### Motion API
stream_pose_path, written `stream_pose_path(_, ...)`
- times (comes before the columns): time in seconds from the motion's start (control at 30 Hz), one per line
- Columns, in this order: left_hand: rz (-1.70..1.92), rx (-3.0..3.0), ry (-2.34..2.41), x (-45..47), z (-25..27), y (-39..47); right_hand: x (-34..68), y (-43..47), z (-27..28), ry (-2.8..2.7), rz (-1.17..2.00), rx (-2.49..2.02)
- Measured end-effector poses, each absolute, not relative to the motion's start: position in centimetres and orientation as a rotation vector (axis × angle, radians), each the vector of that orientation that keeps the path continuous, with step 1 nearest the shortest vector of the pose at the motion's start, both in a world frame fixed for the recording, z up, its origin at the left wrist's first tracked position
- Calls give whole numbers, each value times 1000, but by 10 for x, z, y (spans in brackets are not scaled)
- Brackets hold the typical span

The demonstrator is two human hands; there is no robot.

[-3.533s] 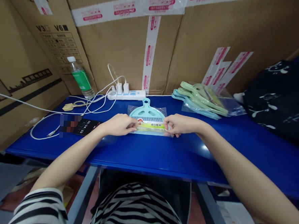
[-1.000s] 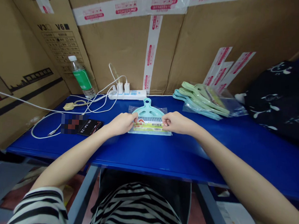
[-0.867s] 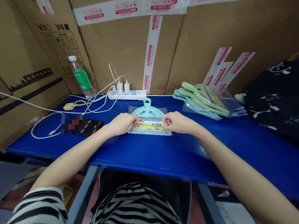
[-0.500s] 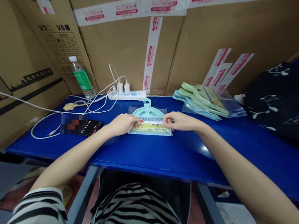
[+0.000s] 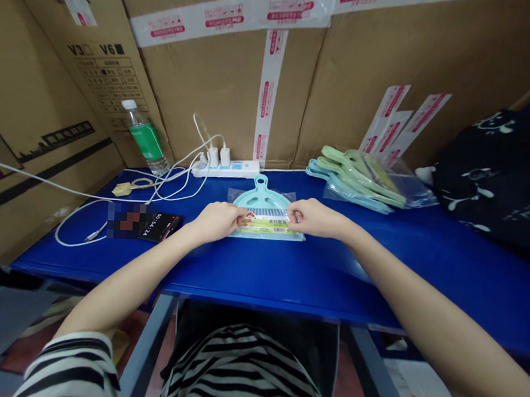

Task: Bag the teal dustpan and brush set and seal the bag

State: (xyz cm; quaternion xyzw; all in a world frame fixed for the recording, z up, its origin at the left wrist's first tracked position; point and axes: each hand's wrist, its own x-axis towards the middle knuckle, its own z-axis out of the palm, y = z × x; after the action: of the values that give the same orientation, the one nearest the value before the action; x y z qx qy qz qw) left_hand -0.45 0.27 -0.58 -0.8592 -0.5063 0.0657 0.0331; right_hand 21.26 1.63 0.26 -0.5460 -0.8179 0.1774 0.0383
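A light blue dustpan lies flat on the blue table in front of me, its handle pointing away, inside a clear plastic bag. A grey-blue row of bristles shows across it, and a green and yellow printed label card covers its near part. At the card's left end, my left hand is closed, thumb and fingers pinching the card's edge. My right hand pinches the right end with curled fingers. Whether the bag is caught in the pinch too, I cannot make out.
Several bagged green and blue dustpans are piled at the back right, beside a black patterned cloth bag. A power strip with white cables, a water bottle and a phone are to the left. Cardboard stands behind.
My right hand has shifted slightly left along the card's right end, and the card's printing shows more clearly. My left hand and the dustpan have stayed nearly still.
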Motion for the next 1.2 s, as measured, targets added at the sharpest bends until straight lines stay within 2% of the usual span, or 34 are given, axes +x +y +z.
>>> stream_pose_path(0.17,184,-2551,-1511,-2,-8,-1,213,17,2,-2510,559,-1690)
stream_pose_path(0.47,164,-2677,-1007,-7,-18,5,212,17,3,-2518,553,-1708)
stream_pose_path(1.2,203,-2767,-987,-7,-14,4,210,15,5,-2501,562,-1729)
